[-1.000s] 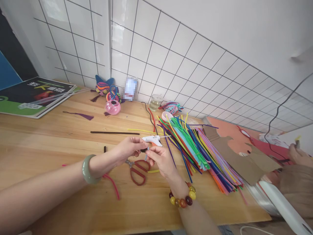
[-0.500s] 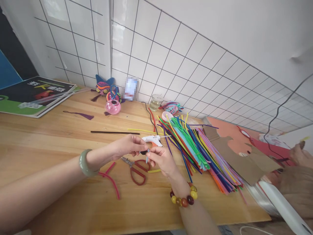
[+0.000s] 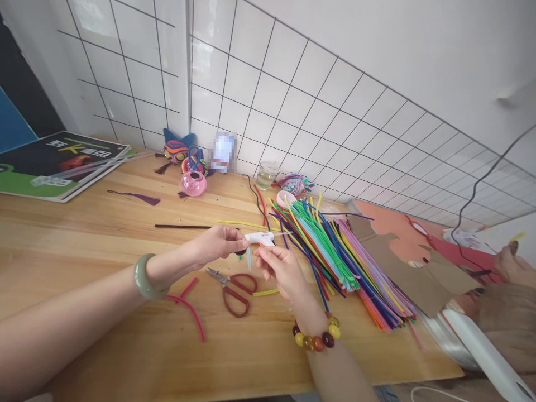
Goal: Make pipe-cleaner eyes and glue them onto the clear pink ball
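My left hand [image 3: 224,245] is closed, its thumb and fingertips pinching a short light blue pipe cleaner [image 3: 248,258]. A small dark piece with a bit of green shows under those fingertips, mostly hidden. Just to the right, my right hand [image 3: 280,271] has its fingers curled and thumb against them; whether anything is in that pinch is hidden. A white glue gun [image 3: 262,238] lies right behind both hands, its nozzle pointing right. Below them on the table are red-handled scissors [image 3: 237,298], blades toward the left.
A large pile of coloured pipe cleaners [image 3: 330,251] lies to the right. Pink pipe cleaner pieces [image 3: 195,315] are at front left. Toward the wall stand a pink bowl [image 3: 193,183], a glass jar [image 3: 267,176] and a phone [image 3: 224,152]. Another person's hand [image 3: 513,262] is at far right.
My right hand has drawn slightly down and right, away from the light blue pipe cleaner. That piece now hangs from my left fingertips, and my left hand has shifted slightly up and left.
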A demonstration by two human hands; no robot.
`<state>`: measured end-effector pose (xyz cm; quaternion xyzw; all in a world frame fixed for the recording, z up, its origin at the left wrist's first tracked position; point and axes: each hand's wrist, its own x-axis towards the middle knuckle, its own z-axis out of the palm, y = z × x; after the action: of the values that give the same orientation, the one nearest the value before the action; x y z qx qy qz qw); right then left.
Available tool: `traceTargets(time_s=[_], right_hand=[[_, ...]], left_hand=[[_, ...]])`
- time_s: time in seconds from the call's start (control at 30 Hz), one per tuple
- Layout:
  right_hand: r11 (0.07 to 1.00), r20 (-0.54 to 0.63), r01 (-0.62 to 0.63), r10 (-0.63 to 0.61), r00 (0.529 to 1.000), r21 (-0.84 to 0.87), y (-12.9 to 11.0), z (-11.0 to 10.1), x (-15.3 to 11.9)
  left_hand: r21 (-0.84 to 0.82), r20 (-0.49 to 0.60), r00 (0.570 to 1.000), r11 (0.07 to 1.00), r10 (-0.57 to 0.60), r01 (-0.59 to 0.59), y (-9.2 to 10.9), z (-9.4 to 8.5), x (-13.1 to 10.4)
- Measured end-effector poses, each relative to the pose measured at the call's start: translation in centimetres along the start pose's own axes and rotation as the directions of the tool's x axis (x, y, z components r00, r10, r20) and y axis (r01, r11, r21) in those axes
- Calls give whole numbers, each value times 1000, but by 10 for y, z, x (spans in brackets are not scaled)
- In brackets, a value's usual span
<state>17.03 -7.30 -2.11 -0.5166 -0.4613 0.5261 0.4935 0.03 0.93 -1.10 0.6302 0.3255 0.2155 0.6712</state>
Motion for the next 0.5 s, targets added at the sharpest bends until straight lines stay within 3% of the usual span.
traceTargets(time_s=[0.17, 0.27, 0.4, 0.5], right_hand=[[997, -164, 71, -65, 984, 32, -4, -5, 1], [988, -285, 153, -157, 945, -38, -3, -14, 4], [952, -430, 166, -267, 863, -258, 3, -35, 12], [846, -423, 88, -351, 835, -526, 8, -51, 20]], left_hand=[[-4, 0, 1000, 1000, 12, -12, 0, -10, 3], [-30, -27, 999, 999, 41, -41, 0, -17, 5], [-81, -107, 993, 995, 45, -54, 5, -24, 5], [-131, -137, 990, 990, 36, -54, 8, -25, 6]])
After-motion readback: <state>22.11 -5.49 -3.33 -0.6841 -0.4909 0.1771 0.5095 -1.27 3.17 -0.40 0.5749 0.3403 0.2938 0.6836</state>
